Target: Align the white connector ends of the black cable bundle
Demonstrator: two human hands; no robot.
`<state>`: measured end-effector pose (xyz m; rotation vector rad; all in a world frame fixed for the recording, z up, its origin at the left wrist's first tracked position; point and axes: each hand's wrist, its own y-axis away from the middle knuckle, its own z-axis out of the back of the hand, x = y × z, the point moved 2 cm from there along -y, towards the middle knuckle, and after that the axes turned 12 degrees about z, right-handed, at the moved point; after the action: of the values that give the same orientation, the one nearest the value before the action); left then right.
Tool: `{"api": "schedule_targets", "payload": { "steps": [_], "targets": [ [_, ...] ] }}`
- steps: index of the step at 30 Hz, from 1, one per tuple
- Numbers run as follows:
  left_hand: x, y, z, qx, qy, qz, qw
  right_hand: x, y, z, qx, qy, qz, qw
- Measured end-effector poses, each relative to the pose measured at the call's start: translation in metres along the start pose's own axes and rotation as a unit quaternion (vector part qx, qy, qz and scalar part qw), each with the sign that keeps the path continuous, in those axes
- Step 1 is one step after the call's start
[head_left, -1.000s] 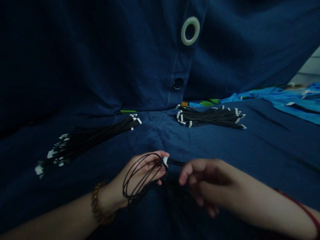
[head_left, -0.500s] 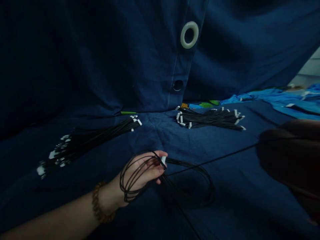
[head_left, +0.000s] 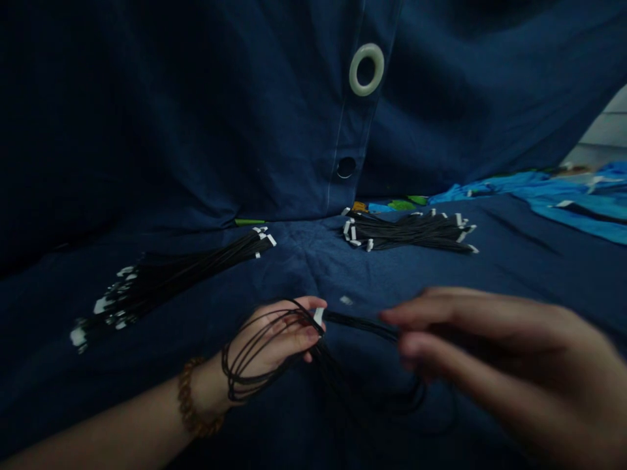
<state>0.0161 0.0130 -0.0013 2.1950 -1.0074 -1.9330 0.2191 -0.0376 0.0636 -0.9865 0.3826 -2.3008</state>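
Observation:
My left hand (head_left: 287,336) is closed on a black cable (head_left: 245,365), pinching it beside a white connector (head_left: 318,317). Several loops of this thin cable hang over the back of that hand, and more loops stretch out to the right of its fingers. At the right end of those loops is my right hand (head_left: 494,356), blurred by motion, its thumb and forefinger bent toward each other at the cable. What lies between these fingertips is hard to make out. A small blurred white piece (head_left: 345,300) shows above the loops.
One bundle of black cables (head_left: 181,277) with white ends lies at the left, a second cable bundle (head_left: 411,232) beyond my hands. Blue cloth (head_left: 304,254) covers the surface and rises behind. Bright blue material (head_left: 543,192) lies at the far right.
My right hand has come in from the far right to the loops, and the strand stretched out to it is no longer taut. My left hand stays almost in place.

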Motion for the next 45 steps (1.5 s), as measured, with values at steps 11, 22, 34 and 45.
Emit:
{"api": "schedule_targets", "payload": {
  "steps": [11,22,34,45],
  "targets": [
    [-0.001,0.008,0.000,0.027,-0.039,-0.022,0.999,0.007,0.003,-0.037,0.024,0.155,0.092,0.983],
    [-0.001,0.007,0.000,0.054,-0.009,-0.005,0.998,0.007,0.002,-0.039,0.053,0.168,0.081,0.981],
    [-0.001,0.007,-0.003,0.050,-0.007,-0.005,0.999,0.002,0.002,-0.044,0.073,0.196,0.056,0.976],
    [-0.001,0.005,-0.007,0.059,0.036,0.020,0.997,0.004,0.001,-0.052,0.067,0.199,0.087,0.974]
  ]
}}
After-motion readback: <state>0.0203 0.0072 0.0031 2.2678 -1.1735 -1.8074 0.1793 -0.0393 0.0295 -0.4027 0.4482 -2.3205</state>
